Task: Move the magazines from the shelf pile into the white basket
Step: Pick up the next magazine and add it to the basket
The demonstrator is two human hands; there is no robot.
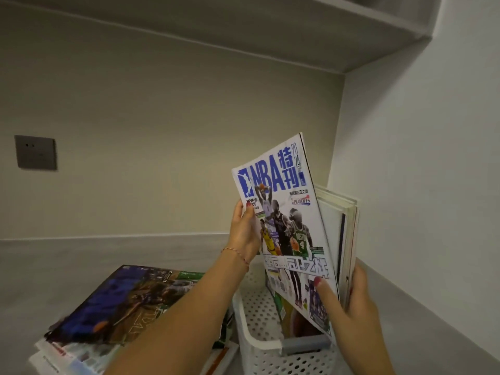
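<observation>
grey shelf [81,266] in a wall corner, one socket [35,152]. left hand [244,234] and right hand [357,301] both grip one nba magazine [286,226], upright in one white basket [259,345]; one pile [121,307] lies beside it.

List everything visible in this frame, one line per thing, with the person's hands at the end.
NBA magazine: one, white and blue cover, upright, lower end in the basket.
Upright magazines: several, pale edges, behind the NBA magazine.
White basket: one, perforated, on the shelf.
Magazine pile: one, flat, left of the basket.
Wall socket: one, grey, back wall.
Bracelet: one, left wrist.
Left hand: grips the NBA magazine's left edge.
Right hand: holds the magazines' lower right.
</observation>
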